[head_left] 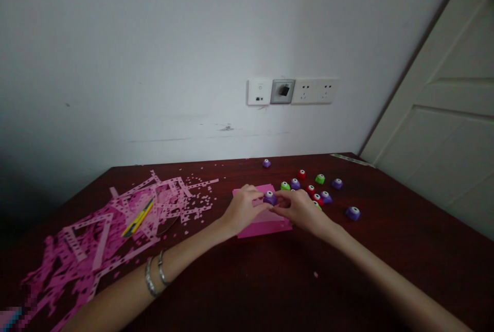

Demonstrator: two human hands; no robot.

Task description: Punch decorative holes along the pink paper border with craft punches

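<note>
At the desk point(270, 285), the left hand point(244, 210) and right hand point(303, 209) jointly clamped a purple punch point(269, 198) over paper point(264, 229); a cutter point(138, 218) lay toward its nine o'clock.

I can't read any word, brand or number from here. On the left white wall plate point(258, 92) I make out a small circle sign, with nothing legible beside it. The purple punch point(269, 197) bears a dark mark on its white top, too small for me to decipher. Any lettering on the yellow cutter point(138, 219) is too small to tell.
</note>
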